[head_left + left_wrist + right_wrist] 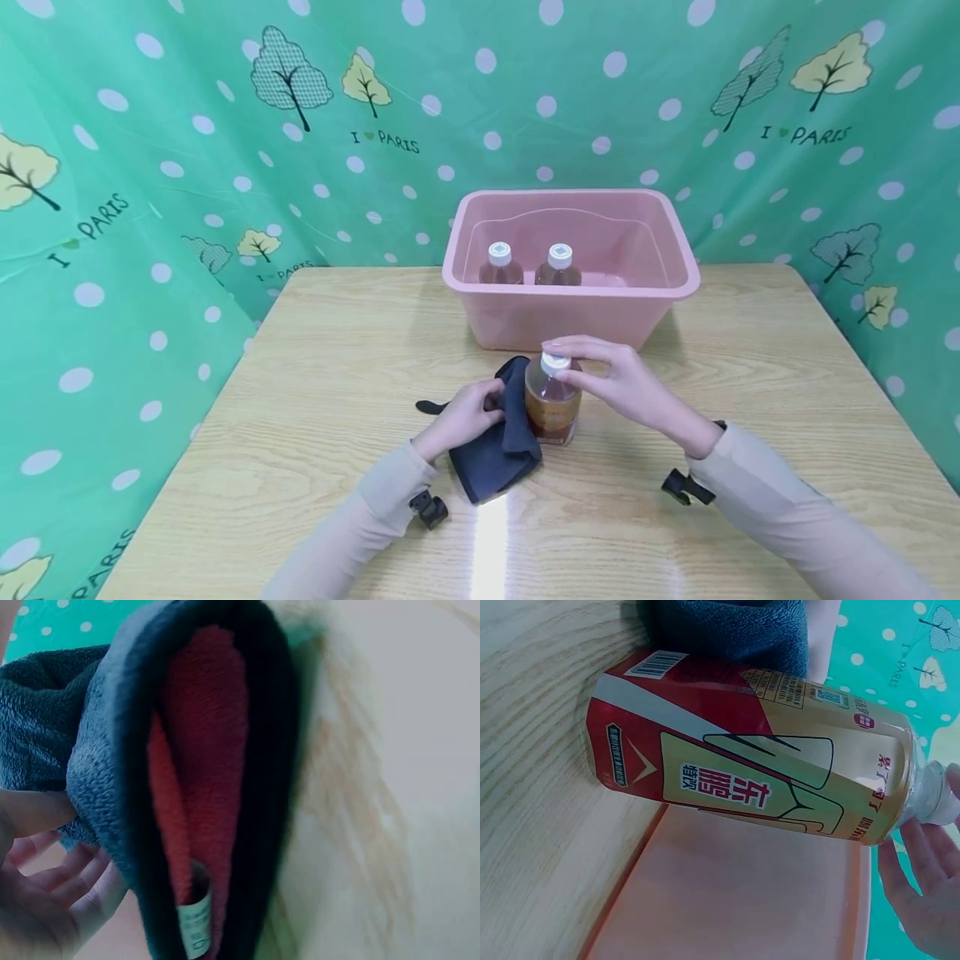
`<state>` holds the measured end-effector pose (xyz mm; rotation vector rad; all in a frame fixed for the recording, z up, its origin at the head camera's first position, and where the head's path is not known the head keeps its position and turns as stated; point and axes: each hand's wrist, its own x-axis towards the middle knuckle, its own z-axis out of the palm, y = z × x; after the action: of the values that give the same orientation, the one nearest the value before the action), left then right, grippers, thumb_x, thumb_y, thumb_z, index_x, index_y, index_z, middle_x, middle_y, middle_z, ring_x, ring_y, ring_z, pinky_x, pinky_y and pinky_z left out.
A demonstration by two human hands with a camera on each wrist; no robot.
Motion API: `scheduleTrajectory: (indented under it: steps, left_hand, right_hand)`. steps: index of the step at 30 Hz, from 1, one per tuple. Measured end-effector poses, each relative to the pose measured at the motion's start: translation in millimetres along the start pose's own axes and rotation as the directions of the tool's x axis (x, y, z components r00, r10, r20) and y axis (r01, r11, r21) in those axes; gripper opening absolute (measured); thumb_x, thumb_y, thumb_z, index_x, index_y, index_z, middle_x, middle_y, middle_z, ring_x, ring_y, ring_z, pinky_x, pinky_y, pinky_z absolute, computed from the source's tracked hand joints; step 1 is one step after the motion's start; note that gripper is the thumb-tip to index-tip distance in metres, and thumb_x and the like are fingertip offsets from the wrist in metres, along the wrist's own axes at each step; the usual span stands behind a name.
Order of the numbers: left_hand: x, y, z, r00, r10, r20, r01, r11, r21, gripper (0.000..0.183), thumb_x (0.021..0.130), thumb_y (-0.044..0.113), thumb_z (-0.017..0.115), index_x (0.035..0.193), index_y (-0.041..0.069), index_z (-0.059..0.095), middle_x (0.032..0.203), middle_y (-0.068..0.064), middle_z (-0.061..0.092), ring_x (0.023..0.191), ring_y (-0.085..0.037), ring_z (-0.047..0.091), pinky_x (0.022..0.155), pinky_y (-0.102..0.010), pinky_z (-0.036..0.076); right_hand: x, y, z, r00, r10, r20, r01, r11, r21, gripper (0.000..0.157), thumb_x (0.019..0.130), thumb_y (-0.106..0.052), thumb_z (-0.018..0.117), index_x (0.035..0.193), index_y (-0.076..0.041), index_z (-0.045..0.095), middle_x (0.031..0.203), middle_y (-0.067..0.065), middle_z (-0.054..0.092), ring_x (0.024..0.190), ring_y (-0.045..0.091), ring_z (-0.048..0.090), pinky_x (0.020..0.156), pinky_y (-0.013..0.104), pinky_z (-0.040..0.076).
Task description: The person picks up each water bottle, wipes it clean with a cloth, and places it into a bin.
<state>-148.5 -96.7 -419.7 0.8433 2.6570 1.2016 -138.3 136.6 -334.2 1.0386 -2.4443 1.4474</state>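
Observation:
A drink bottle (553,408) with a white cap and a red and gold label stands upright on the table. My right hand (618,379) grips it at the cap, thumb on one side and fingers on the other; the right wrist view shows the bottle's label (727,769). Left of the bottle lies a dark blue plush cloth (487,458), bunched up against its side. My left hand (468,414) pinches a fold of that cloth. In the left wrist view the cloth (97,735) opens onto a red inner side with a small white tag (195,926).
Just behind the bottle stands a pink plastic bin (562,321), holding two more white-capped bottles, a left one (500,268) and a right one (558,268). A wooden table (315,367) lies under everything. A green patterned curtain (300,192) hangs at the back and sides.

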Motion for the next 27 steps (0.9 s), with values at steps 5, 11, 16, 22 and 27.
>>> scheduleTrajectory:
  steps: [5, 11, 16, 22, 27]
  left_hand:
    - [-3.8, -0.3, -7.3, 1.0, -0.01, -0.026, 0.009, 1.0, -0.029, 0.014, 0.071, -0.005, 0.061, 0.078, 0.003, 0.052, 0.069, -0.002, 0.05, 0.062, -0.009, 0.049, 0.056, -0.02, 0.042]
    - [-8.5, -0.1, -15.7, 0.998, -0.018, -0.058, 0.016, 0.999, -0.035, 0.016, 0.07, -0.006, 0.061, 0.077, 0.004, 0.052, 0.069, -0.003, 0.053, 0.062, -0.009, 0.049, 0.057, -0.02, 0.041]
    - [-12.3, 3.1, -21.9, 0.997, -0.01, -0.074, 0.006, 0.998, -0.058, 0.015, 0.07, -0.006, 0.06, 0.079, 0.005, 0.053, 0.073, -0.007, 0.057, 0.064, -0.01, 0.051, 0.059, -0.021, 0.042]
    - [-15.9, 5.1, -26.2, 0.995, 0.001, -0.099, -0.007, 0.998, -0.059, 0.016, 0.07, -0.007, 0.059, 0.08, 0.004, 0.054, 0.075, -0.007, 0.059, 0.067, -0.013, 0.054, 0.062, -0.023, 0.044]
    - [-16.9, 7.0, -27.2, 0.995, 0.004, -0.103, -0.011, 0.997, -0.07, 0.016, 0.07, -0.009, 0.059, 0.08, 0.003, 0.055, 0.076, -0.006, 0.06, 0.069, -0.014, 0.055, 0.063, -0.023, 0.045]
  right_hand:
    - [2.4, -0.8, 2.2, 0.991, -0.124, -0.049, 0.12, 0.991, -0.065, 0.034, 0.071, 0.0, 0.069, 0.105, -0.004, 0.063, 0.104, 0.005, 0.062, 0.101, 0.013, 0.054, 0.084, 0.016, 0.04]
    - [7.3, -2.3, 5.4, 0.977, -0.2, -0.073, 0.193, 0.977, -0.093, 0.033, 0.068, 0.0, 0.071, 0.1, -0.002, 0.064, 0.099, 0.007, 0.063, 0.096, 0.015, 0.056, 0.083, 0.016, 0.04]
    - [12.5, -6.0, 8.3, 0.978, -0.176, -0.113, 0.162, 0.979, -0.126, 0.033, 0.066, -0.003, 0.074, 0.098, -0.004, 0.065, 0.095, 0.003, 0.06, 0.09, 0.014, 0.054, 0.079, 0.018, 0.041]
    - [15.8, -9.5, 13.8, 0.978, -0.134, -0.158, 0.103, 0.976, -0.19, 0.033, 0.063, -0.01, 0.077, 0.092, -0.004, 0.063, 0.087, 0.001, 0.054, 0.081, 0.01, 0.053, 0.074, 0.019, 0.046]
    - [16.2, -9.7, 16.9, 0.969, -0.141, -0.201, 0.1, 0.974, -0.201, 0.032, 0.061, -0.01, 0.079, 0.089, -0.003, 0.064, 0.083, 0.0, 0.054, 0.077, 0.01, 0.054, 0.072, 0.017, 0.046]
